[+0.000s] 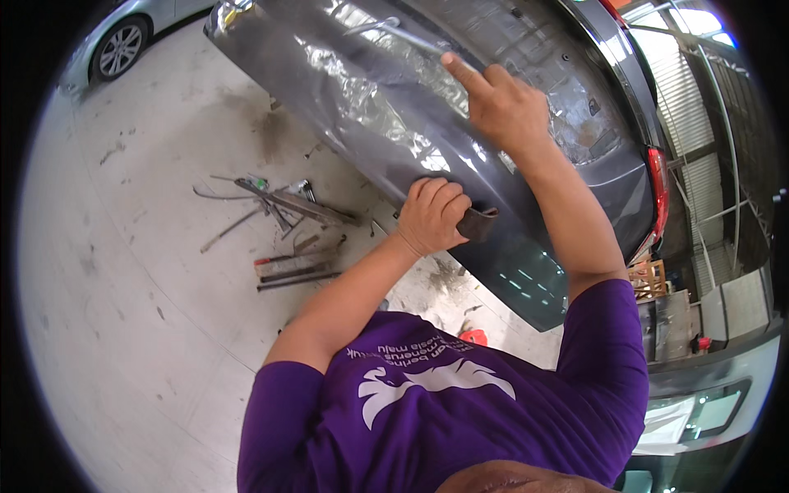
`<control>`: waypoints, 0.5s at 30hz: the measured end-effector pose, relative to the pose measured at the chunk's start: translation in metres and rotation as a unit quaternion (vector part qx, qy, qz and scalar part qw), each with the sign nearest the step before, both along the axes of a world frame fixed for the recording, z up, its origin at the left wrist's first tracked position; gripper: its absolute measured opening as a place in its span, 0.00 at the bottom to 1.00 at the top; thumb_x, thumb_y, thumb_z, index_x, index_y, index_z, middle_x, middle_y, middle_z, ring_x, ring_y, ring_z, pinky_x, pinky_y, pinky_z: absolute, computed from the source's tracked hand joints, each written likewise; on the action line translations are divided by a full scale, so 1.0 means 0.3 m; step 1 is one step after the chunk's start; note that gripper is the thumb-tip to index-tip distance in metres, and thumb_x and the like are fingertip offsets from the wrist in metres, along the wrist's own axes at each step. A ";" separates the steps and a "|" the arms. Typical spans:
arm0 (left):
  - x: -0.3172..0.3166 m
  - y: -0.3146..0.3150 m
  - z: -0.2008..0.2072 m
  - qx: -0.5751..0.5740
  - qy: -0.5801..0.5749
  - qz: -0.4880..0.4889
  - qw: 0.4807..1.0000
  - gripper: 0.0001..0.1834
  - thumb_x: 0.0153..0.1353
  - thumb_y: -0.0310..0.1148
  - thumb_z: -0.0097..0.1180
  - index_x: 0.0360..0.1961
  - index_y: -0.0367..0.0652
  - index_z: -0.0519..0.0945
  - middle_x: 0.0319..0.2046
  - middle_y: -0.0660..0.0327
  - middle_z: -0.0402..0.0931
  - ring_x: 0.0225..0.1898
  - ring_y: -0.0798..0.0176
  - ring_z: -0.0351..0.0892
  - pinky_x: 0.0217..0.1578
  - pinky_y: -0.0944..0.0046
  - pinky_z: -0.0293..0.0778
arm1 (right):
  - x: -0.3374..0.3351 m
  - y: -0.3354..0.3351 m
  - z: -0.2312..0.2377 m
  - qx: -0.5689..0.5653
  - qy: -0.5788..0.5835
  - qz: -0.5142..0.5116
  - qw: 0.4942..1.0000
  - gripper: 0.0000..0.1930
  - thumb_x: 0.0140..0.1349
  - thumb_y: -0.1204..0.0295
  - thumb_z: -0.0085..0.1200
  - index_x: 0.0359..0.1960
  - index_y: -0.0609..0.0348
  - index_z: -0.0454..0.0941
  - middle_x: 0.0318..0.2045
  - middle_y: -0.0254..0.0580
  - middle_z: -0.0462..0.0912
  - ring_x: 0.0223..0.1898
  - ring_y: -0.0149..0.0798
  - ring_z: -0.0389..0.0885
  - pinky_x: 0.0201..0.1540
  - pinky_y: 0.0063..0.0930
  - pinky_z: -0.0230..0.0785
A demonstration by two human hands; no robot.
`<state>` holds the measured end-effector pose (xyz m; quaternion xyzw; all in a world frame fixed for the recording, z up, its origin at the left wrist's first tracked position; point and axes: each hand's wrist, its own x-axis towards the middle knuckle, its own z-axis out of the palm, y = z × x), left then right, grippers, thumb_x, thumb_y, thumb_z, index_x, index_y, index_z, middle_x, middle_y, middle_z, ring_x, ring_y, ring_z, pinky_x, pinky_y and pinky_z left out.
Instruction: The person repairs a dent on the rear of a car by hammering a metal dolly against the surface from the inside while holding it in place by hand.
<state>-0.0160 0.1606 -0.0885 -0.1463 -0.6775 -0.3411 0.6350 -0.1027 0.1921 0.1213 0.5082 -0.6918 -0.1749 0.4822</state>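
Observation:
A dark grey car body panel [370,123], shiny and crumpled with dents, stretches from the upper left toward the lower right. My left hand [431,215] rests at its near edge, fingers curled round a dark brown, curved block [478,223] whose exact kind I cannot tell. Farther up, my right hand [508,107] is over the panel, gripping a metal hammer [415,39]. Its index finger lies stretched along the shaft, and the hammer's head end points to the upper left. My right palm hides the rear of the handle.
On the floor left of the panel lies a pile of metal bars and hand tools [283,201]. A silver car's wheel [122,49] stands at the upper left. A red tail light [657,193] is at right, above a light-coloured vehicle [740,394]. A red object [473,337] lies beside my shirt.

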 end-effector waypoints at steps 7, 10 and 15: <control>0.001 0.018 -0.007 -0.004 0.002 0.001 1.000 0.26 0.49 0.47 0.68 0.44 0.47 0.73 0.43 0.59 0.74 0.47 0.51 0.74 0.50 0.50 0.68 | 0.043 -0.006 -0.068 -0.037 -0.059 0.010 0.998 0.36 0.51 0.76 0.57 0.64 0.24 0.76 0.23 0.32 0.71 0.15 0.36 0.73 0.16 0.31 0.67; -0.009 0.011 -0.013 -0.009 -0.002 -0.001 1.000 0.25 0.50 0.48 0.67 0.44 0.47 0.73 0.43 0.59 0.74 0.46 0.51 0.74 0.50 0.49 0.68 | 0.040 -0.007 -0.093 -0.061 -0.079 0.011 0.995 0.36 0.51 0.75 0.57 0.64 0.24 0.76 0.23 0.32 0.72 0.16 0.37 0.75 0.17 0.32 0.69; -0.003 -0.003 -0.015 -0.021 -0.014 0.001 1.000 0.26 0.51 0.50 0.66 0.44 0.48 0.73 0.43 0.59 0.73 0.46 0.50 0.73 0.50 0.48 0.68 | 0.053 -0.024 -0.096 -0.102 -0.105 0.008 0.989 0.35 0.52 0.76 0.57 0.64 0.24 0.76 0.23 0.32 0.73 0.17 0.38 0.75 0.17 0.33 0.69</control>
